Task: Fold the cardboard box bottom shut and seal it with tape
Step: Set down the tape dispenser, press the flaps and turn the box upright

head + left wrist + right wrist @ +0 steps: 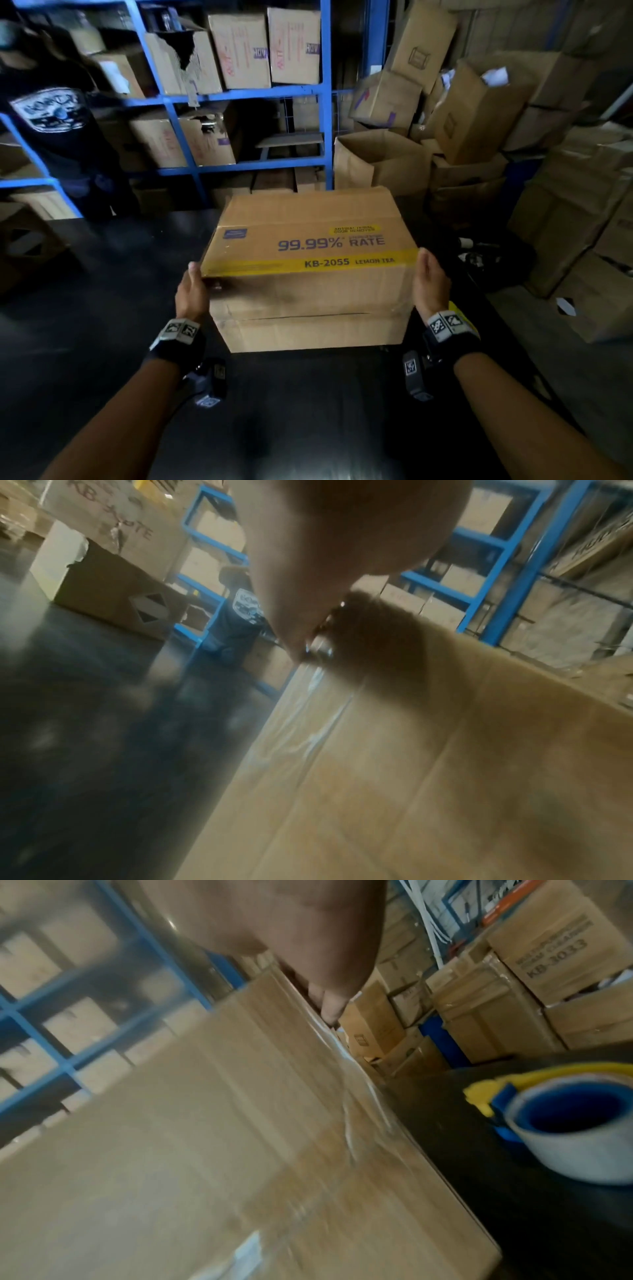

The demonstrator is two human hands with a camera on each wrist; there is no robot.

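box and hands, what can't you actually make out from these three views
- Box bottom seam: in the head view the box's own body hides it; both wrist views show clear tape down the box ends, blurred.
- Left hand fingers: hidden behind the box's left end in the head view; blurred in the left wrist view.
- Right hand fingers: hidden behind the right end.
- Tape dispenser: cut off by the right wrist view's edge.

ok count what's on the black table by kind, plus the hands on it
cardboard box: 1
tape dispenser: 1
hands on the box: 2, left hand and right hand
total: 4
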